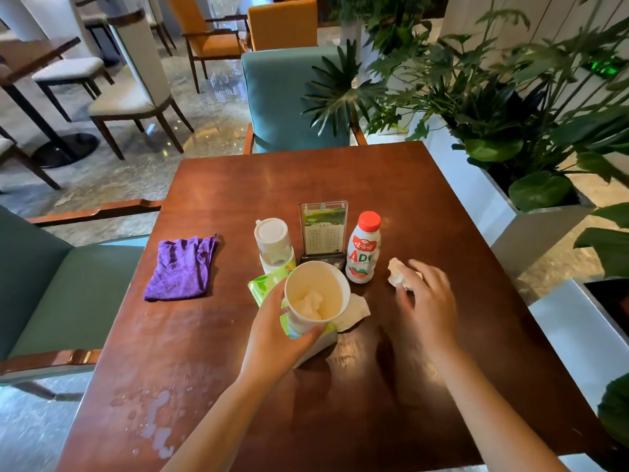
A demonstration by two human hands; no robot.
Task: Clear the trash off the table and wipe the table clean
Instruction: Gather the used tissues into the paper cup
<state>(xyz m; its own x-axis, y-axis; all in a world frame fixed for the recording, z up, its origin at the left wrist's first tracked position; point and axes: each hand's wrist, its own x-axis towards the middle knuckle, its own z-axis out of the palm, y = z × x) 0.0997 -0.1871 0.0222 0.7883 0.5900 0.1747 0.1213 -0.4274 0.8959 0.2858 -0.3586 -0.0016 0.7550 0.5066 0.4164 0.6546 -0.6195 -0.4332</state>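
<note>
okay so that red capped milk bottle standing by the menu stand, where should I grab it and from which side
Probably grip the red-capped bottle around its narrower upper body, just below the cap. It stands upright, and the menu stand sits close on its left, so come in from the right, where the right hand is already beside the crumpled tissue. The left hand is busy holding the paper cup.

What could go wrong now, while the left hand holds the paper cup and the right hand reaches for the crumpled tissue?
1. The right hand is close to the red-capped bottle; a careless sweep might knock it over.
2. The left hand holds the paper cup tilted, so the wad inside might fall out.
3. The spilled liquid lies near the table edge and could drip down before the purple cloth is used.
</note>
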